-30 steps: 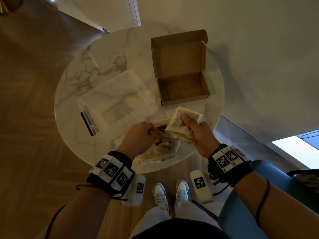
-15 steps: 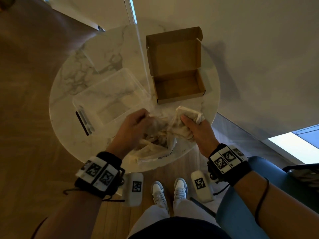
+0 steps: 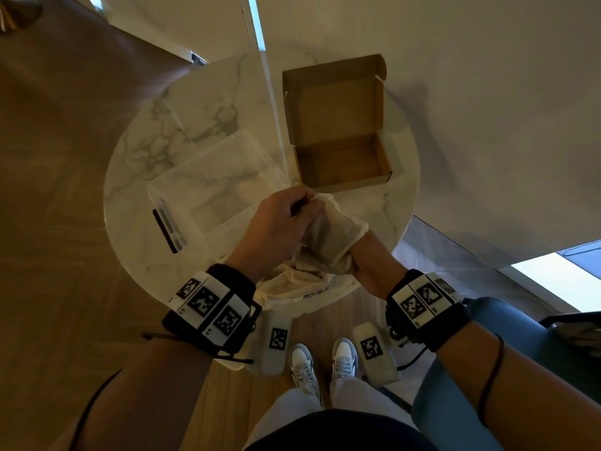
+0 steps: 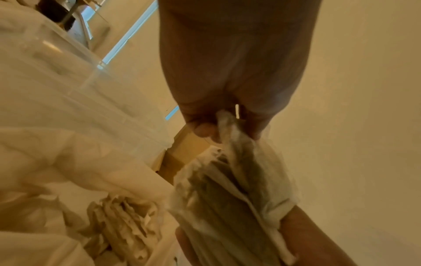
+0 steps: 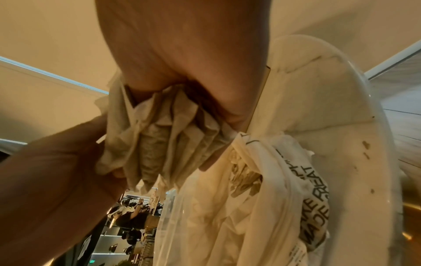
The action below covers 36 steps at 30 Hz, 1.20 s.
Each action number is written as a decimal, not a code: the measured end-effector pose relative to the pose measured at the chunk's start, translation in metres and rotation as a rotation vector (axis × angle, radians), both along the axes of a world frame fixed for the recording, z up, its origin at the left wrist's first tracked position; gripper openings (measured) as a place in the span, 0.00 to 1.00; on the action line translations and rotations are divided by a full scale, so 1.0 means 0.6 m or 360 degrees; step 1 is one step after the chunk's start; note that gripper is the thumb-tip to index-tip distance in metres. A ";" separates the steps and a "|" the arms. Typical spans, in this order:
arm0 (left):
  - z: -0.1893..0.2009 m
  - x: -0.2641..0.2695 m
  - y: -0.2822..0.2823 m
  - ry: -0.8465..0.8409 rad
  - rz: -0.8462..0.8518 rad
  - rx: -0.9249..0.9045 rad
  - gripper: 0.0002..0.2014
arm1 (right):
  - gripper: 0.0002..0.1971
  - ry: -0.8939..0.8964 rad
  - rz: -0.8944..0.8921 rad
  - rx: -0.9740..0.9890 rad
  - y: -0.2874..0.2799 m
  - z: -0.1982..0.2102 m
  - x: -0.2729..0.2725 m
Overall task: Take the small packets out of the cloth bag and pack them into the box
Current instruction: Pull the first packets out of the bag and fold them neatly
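The round marble surface (image 3: 195,102) carries three things. An open cardboard box (image 3: 341,157) sits at the far right, its lid tipped back. A clear plastic tub (image 3: 208,187) lies to its left, near the middle. A cloth bag (image 3: 292,284) lies crumpled at the near edge, printed lettering showing on its side.

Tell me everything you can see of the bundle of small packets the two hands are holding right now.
The bundle of small packets is a stack of thin, flat, off-white sachets of paper-like, slightly translucent material with crimped edges and darker filling showing through. It is held above the near table edge, just in front of the open cardboard box. The right hand grips its lower end, where the packets fan out; the left hand pinches the top edge. The cloth bag lies beneath, with more packets inside. Their count cannot be told.
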<state>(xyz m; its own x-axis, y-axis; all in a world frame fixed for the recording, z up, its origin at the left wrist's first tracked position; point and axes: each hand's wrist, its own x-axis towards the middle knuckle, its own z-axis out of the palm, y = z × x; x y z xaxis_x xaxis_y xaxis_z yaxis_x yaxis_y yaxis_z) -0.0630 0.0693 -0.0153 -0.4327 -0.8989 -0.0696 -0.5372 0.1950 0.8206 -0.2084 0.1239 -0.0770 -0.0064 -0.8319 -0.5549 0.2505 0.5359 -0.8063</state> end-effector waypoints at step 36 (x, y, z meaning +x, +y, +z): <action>-0.024 -0.003 0.013 0.0071 0.0280 -0.0016 0.06 | 0.28 -0.0480 -0.0219 0.0003 0.006 0.015 0.023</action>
<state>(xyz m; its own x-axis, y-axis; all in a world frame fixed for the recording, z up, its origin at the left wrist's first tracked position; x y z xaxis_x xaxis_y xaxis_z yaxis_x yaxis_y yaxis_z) -0.0650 0.0771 -0.0294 -0.2711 -0.9615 -0.0444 -0.5271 0.1097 0.8427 -0.1947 0.1276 -0.0678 0.0460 -0.8337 -0.5503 0.5478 0.4817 -0.6840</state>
